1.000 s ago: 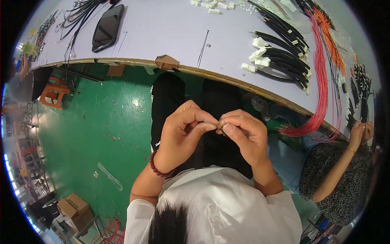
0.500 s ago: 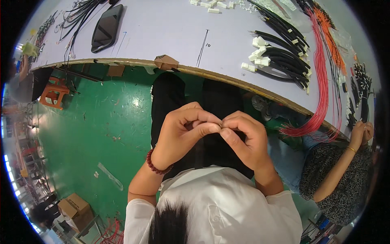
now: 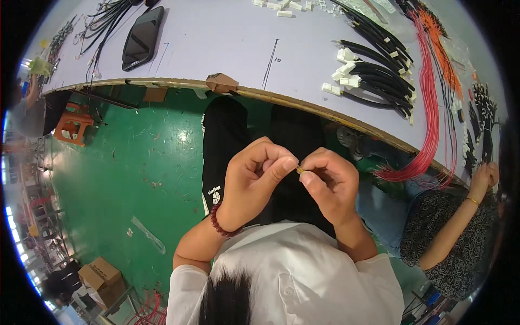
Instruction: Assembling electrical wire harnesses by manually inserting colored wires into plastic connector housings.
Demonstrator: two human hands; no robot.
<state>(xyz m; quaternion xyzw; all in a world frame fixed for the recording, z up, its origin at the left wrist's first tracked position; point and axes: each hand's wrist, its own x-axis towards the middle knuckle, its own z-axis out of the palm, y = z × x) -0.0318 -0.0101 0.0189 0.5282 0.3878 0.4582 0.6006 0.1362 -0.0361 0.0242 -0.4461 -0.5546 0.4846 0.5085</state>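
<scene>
Above my lap, off the table's near edge, my left hand [image 3: 259,176] and my right hand [image 3: 331,181] meet fingertip to fingertip. A tiny yellowish-brown piece [image 3: 299,169] shows between the tips, too small to name. My right thumb and forefinger pinch it. The left thumb and forefinger are pressed together right against it; whether they also hold part of it is hidden. Nearest on the table beyond my hands are black cables with white connectors [image 3: 346,73], lying in bunches to the right.
On the white table [image 3: 216,49] lie a black phone [image 3: 143,39], dark cables [image 3: 105,21], loose white connectors [image 3: 284,7], a bundle of red wires [image 3: 431,108] and orange wires [image 3: 439,43]. A co-worker's hand [image 3: 483,179] works at the right. An orange stool [image 3: 73,125] stands left.
My left hand has shifted slightly right and its thumb has slid up. The fingertips have parted a little, so the tiny yellowish piece now shows between them.
</scene>
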